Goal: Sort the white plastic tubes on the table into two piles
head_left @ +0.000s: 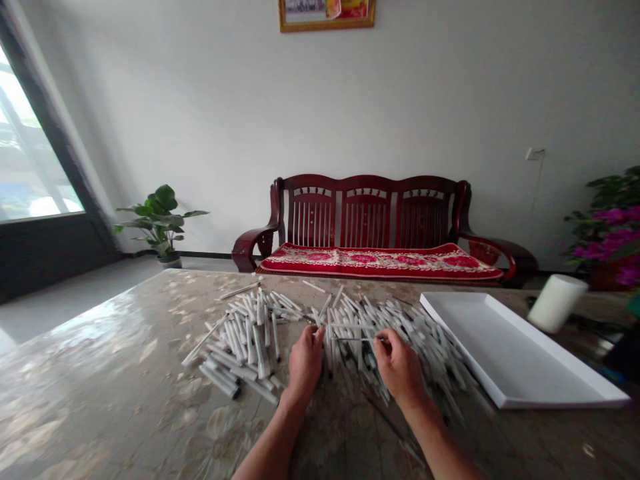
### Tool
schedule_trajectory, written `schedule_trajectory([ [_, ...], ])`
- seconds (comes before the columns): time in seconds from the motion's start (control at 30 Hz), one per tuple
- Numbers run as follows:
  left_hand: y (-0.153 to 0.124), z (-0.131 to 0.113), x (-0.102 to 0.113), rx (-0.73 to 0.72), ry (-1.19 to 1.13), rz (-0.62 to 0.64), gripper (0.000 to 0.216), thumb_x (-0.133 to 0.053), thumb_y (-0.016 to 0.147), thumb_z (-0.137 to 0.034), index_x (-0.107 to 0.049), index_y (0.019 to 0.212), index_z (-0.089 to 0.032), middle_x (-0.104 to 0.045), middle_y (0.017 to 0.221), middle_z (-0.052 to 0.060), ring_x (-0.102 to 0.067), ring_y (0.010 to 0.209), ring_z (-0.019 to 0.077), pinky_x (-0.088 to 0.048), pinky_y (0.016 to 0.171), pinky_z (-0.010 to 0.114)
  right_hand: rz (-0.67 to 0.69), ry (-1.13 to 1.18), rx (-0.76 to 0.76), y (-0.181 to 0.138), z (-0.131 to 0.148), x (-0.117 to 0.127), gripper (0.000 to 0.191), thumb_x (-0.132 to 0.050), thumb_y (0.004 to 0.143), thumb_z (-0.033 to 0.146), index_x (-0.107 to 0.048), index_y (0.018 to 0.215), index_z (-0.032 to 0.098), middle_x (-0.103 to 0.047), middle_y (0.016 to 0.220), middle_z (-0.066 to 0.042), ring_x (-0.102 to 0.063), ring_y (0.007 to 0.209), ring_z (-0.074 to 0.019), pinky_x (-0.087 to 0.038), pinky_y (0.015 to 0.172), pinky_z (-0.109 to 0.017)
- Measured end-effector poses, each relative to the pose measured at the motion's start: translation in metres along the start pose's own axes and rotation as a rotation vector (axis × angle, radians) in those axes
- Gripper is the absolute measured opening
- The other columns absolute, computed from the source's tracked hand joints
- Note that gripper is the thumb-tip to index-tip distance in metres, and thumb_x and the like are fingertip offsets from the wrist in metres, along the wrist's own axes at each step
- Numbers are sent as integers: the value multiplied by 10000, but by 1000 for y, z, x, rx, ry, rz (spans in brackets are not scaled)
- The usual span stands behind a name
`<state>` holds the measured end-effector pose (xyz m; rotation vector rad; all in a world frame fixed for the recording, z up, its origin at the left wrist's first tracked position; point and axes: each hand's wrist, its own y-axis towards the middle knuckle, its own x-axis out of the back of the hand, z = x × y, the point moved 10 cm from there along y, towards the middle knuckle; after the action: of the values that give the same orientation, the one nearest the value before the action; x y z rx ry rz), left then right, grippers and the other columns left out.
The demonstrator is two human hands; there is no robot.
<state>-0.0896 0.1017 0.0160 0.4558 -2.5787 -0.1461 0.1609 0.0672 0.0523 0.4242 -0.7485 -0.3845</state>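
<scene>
My right hand (397, 367) pinches a slender white plastic tube (353, 339) at one end, best kept level and clear of the loose white heap of tubes (250, 333) on the mottled, glossy tabletop (100, 373), while I cannot tell whether my curled left hand (306, 360) grips anything.

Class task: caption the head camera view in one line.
Left hand and right hand handle white pens on a marble table beside a white tray.

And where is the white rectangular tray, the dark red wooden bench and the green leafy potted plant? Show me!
White rectangular tray (560, 403): head view, on its front rim.
Dark red wooden bench (365, 217): head view, on the slatted backrest.
Green leafy potted plant (163, 199): head view, on a leaf.
</scene>
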Motion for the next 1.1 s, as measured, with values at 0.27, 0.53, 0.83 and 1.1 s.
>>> schedule_trajectory([
  [0.27, 6, -2, 40, -54, 442, -183, 327, -486, 897, -230, -641, 1180, -174, -642, 1223, 128, -593, 1092, 269, -441, 918, 353, -33, 22, 77, -3, 0, -4, 318, -410, 914, 376, -680, 957, 214, -755, 930, -69, -705, 811, -206, -505, 716, -286],
  [0.53, 8, 9, 41, 2, 869, 24, 469, -386, 894, -106, -631, 1284, -195, -578, 1341, 165, -583, 1124, 305, -444, 898, 371, -10, -2, 204, -10, 14, -13, 264, -433, 901, 278, -689, 927, 219, -752, 909, -52, -704, 840, -199, -503, 748, -281],
  [0.83, 7, 15, 24, -10, 666, 127, 466, -400, 831, -5, -666, 1174, -172, -674, 1109, 137, -642, 995, 228, -438, 813, 285, 40, 8, 261, -14, 25, -20, 243, -440, 902, 235, -682, 908, 216, -747, 886, -46, -704, 822, -183, -495, 736, -259],
  [1.1, -14, 21, -22, 351, -623, 191, 315, -708, 715, -154, -665, 1027, -138, -660, 733, 5, -584, 587, 106, -433, 576, 208, 104, 102, 176, -16, 29, -25, 280, -416, 937, 309, -681, 932, 217, -745, 868, -50, -701, 812, -190, -489, 710, -262],
])
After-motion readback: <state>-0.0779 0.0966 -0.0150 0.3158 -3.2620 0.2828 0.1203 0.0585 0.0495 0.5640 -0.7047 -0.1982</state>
